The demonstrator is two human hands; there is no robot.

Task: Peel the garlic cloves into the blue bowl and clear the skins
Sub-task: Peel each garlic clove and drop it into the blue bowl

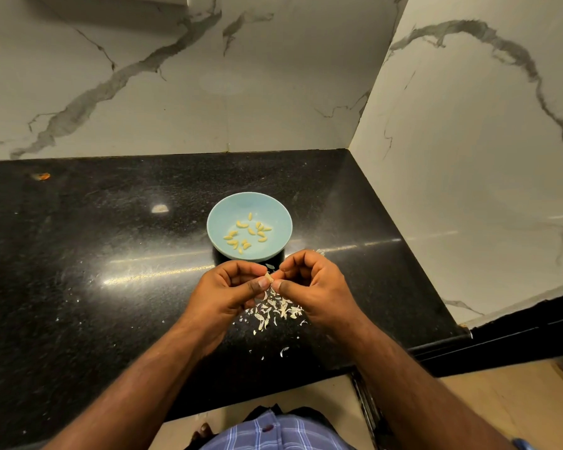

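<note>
Black speckled countertop (78, 254) runs into a corner of white marble wall (176, 92) with grey veins, and the work goes on above its near edge. At the centre, a garlic clove (269, 278) is pinched between both hands, held in the air just near of the bowl. The left hand (228, 293) has its thumb and forefinger closed on the clove from the left, its other fingers curled under. The right hand (312, 284) meets it from the right, thumb and forefinger tips nipping the clove's right end, remaining fingers curled in toward the palm. The clove is small and pale; whether skin remains on it cannot be told.

Directly below the hands, on the countertop, lies a loose scatter of white garlic skins (278, 308), thickest between the two wrists, with a few stray flakes nearer the counter's near edge.

Just beyond the hands stands the blue bowl (220, 219), upright, its near rim close to the knuckles. Inside it lie over a dozen peeled cloves (246, 233), yellowish, spread across the bottom.

Far to the left, near the wall, sits a small orange scrap (43, 176). At the near bottom edge a blue checked garment (273, 433) shows.
</note>
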